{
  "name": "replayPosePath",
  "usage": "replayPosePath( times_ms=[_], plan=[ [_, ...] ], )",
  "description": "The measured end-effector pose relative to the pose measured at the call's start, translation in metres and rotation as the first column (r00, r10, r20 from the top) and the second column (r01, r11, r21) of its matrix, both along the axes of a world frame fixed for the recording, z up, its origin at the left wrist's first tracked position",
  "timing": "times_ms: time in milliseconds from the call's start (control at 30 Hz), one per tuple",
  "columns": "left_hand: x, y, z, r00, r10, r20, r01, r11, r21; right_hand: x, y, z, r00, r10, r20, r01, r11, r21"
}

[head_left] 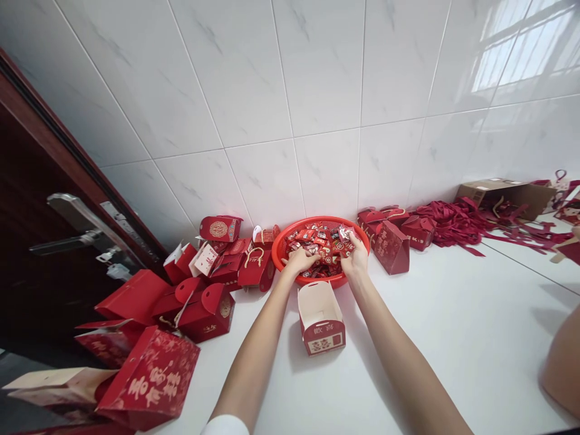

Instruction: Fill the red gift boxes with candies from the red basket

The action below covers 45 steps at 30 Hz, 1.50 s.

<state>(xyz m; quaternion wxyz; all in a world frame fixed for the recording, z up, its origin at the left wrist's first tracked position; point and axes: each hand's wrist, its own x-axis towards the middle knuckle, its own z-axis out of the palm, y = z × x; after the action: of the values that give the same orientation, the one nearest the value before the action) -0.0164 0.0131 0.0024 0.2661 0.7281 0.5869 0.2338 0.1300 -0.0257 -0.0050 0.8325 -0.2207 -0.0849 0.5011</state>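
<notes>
A round red plastic basket [280, 266] stands against the tiled wall, filled with small red wrapped sweets [322, 241]. My left hand [301, 260] reaches into its left side, fingers bent over the sweets; whether they grip any cannot be made out. At the basket's right side, my right hand [356, 254] has its thumb and fingers closed on a wrapped sweet [345, 234]. In front of the basket, between my forearms, an open-topped red and cream box [322, 329] stands upright on the white table [312, 399]; the part of its inside that shows is bare.
Many red gift boxes [211, 311] crowd the left side, near a dark door [27, 241]. More boxes [392, 248], a heap of red ribbons [451, 222] and a cardboard box [528, 199] line the wall at right. Another person's bare arm [562, 368] shows at the right edge.
</notes>
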Motion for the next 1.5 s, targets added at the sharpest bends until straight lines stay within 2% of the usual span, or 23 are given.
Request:
replayPosePath(
  times_ms=[67, 100, 200, 267, 367, 433, 533, 667, 800, 867, 967, 1067, 1167, 1333, 1500],
  plan=[
    [0.003, -0.008, 0.008, 0.975, 0.089, -0.203, -0.095, 0.995, -0.022, 0.001, 0.000, 0.000, 1.000, 0.003, -0.013, -0.004, 1.000, -0.008],
    [0.006, -0.012, 0.012, 0.954, 0.116, -0.277, -0.118, 0.993, 0.010, 0.001, 0.000, 0.000, 1.000, 0.009, -0.018, -0.009, 1.000, -0.006],
    [0.014, -0.014, 0.021, 0.908, 0.155, -0.390, -0.065, 0.970, 0.235, 0.001, 0.002, -0.002, 0.999, 0.032, -0.022, -0.032, 0.999, 0.013],
    [0.020, -0.008, 0.024, 0.884, 0.077, -0.460, 0.087, 0.942, 0.325, 0.002, 0.004, -0.004, 0.999, 0.052, -0.014, -0.052, 0.999, 0.015],
    [0.029, 0.009, 0.026, 0.831, -0.133, -0.540, 0.316, 0.912, 0.260, 0.002, 0.005, -0.005, 0.998, 0.059, -0.003, -0.059, 0.998, 0.009],
    [0.035, 0.020, 0.024, 0.811, -0.171, -0.559, 0.345, 0.912, 0.222, 0.001, 0.004, -0.004, 0.999, 0.050, 0.001, -0.050, 0.999, 0.015],
    [0.039, 0.030, 0.019, 0.813, -0.138, -0.565, 0.308, 0.926, 0.218, 0.000, 0.003, -0.002, 0.999, 0.037, 0.007, -0.038, 0.999, 0.027],
    [0.036, 0.029, 0.017, 0.834, -0.108, -0.541, 0.278, 0.929, 0.244, -0.002, 0.003, -0.001, 1.000, 0.026, 0.006, -0.026, 0.999, 0.020],
    [0.025, 0.016, 0.025, 0.873, -0.094, -0.479, 0.261, 0.919, 0.295, -0.002, 0.002, 0.000, 0.999, 0.035, -0.015, -0.035, 0.999, -0.027],
    [0.017, 0.005, 0.028, 0.924, -0.102, -0.369, 0.245, 0.897, 0.368, -0.001, 0.001, 0.000, 0.999, 0.044, -0.019, -0.045, 0.998, -0.038],
    [0.002, -0.015, 0.029, 0.983, -0.169, -0.071, 0.181, 0.840, 0.511, -0.001, 0.000, 0.001, 0.998, 0.056, -0.011, -0.056, 0.998, -0.035],
    [-0.014, -0.039, 0.029, 0.960, -0.243, 0.140, 0.113, 0.794, 0.598, -0.001, 0.000, 0.002, 0.998, 0.066, 0.007, -0.066, 0.997, -0.042],
    [-0.025, -0.062, 0.031, 0.932, -0.287, 0.221, 0.098, 0.787, 0.609, -0.001, 0.000, 0.001, 0.997, 0.071, 0.028, -0.070, 0.997, -0.030],
    [-0.041, -0.096, 0.041, 0.908, -0.360, 0.213, 0.184, 0.801, 0.570, -0.001, -0.002, 0.002, 0.996, 0.077, 0.040, -0.076, 0.997, -0.019],
    [-0.059, -0.119, 0.055, 0.869, -0.493, 0.027, 0.458, 0.825, 0.331, -0.002, -0.008, 0.009, 0.995, 0.094, 0.019, -0.093, 0.994, -0.058]
  ],
)
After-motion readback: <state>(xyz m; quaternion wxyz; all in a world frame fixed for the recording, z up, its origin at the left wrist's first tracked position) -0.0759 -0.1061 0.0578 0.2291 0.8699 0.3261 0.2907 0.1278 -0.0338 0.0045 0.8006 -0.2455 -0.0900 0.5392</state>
